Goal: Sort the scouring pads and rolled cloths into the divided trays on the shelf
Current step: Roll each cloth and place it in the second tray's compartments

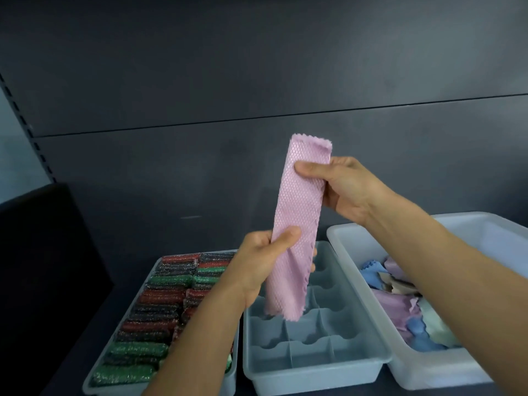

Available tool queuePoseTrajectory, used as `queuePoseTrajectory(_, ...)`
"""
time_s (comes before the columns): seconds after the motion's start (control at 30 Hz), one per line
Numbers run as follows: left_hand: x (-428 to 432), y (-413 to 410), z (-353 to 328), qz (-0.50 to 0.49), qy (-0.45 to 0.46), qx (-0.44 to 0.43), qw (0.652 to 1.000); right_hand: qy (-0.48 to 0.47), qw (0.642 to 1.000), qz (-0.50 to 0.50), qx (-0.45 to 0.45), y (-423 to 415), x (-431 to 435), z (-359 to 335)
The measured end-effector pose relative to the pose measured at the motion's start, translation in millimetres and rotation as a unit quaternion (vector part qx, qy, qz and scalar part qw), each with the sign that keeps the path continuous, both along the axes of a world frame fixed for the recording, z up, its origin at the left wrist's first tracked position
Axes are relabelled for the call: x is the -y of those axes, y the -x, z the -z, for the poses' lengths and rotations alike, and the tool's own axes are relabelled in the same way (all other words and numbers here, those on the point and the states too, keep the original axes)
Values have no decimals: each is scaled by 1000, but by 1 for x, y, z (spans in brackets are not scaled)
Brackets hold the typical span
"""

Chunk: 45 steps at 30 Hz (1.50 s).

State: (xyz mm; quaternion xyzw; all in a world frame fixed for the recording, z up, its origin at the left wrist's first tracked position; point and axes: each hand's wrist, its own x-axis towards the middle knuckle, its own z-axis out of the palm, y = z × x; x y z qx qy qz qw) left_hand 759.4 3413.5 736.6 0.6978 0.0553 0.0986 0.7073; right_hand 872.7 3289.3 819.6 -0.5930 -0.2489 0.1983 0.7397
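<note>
**Midway through shaping one cloth for the tray**

Holds the cloth [300,207], pink and folded into a long narrow strip, upright in the air above the divided tray [317,380], with its lower end hanging just over the middle cells. Grips it low down with the left hand [257,261], thumb across the face and fingers [314,252] curled round the back. Pinches it near the top with the right hand [345,190], thumb in front, fingers hidden behind.

Looks like a two-point hold meant to pull the strip straight and flat, ready for rolling from one end. Probably won't suit a cell until rolled.

Finds no cloth in the cells that show, so likely the first one bound there.

Draws, by the look of it, from the loose cloths [400,304], blue, pink and cream, heaped in the bin [491,232] just right of the tray, within easy reach.

Seems done with the pads [148,312], packed in rows in the left-hand tray.
</note>
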Motion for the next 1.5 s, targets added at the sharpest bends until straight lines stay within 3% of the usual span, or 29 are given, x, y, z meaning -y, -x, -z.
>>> queuePoseTrajectory(0.23, -1, 3, 25, 61, 5, -160, 985, 45, 997, 51, 46, -14, 7, 1)
queuePoseTrajectory(0.43, 5, -6, 25, 111, 208, -157, 959, 69, 985, 63, 143, -6, 6, 31)
queuePoseTrajectory(0.53, 5, -12, 25, 90, 303, -151, 937, 60, 971, -17, 229, 9, 8, 51)
queuePoseTrajectory(0.67, -1, -15, 24, 62, 369, -120, 920, 129, 928, -101, 334, 18, 22, 76)
queuePoseTrajectory(0.8, -4, -16, 23, 42, 339, -134, 930, 170, 892, -130, 398, 21, 29, 94)
queuePoseTrajectory(0.93, -2, -20, 26, 23, 342, -133, 930, 219, 761, -83, 605, 15, 26, 105)
queuePoseTrajectory(0.97, -2, -20, 27, 26, 347, -130, 928, 202, 752, -61, 625, 12, 24, 107)
queuePoseTrajectory(1.03, -3, -20, 29, 31, 342, -121, 932, 156, 802, -30, 576, 13, 23, 105)
queuePoseTrajectory(1.1, -4, -18, 31, 21, 330, -108, 937, 126, 880, -16, 457, 15, 25, 98)
queuePoseTrajectory(1.17, -7, -17, 35, 19, 329, -102, 939, 100, 923, -37, 369, 16, 26, 91)
queuePoseTrajectory(1.33, -11, -17, 38, -10, 267, -113, 957, 58, 942, -136, 302, 22, 30, 78)
queuePoseTrajectory(1.43, -14, -15, 42, 4, 254, -126, 959, 10, 956, -96, 277, 17, 29, 74)
queuePoseTrajectory(1.5, -14, -12, 44, 51, 244, -135, 959, -34, 977, -52, 204, 13, 23, 76)
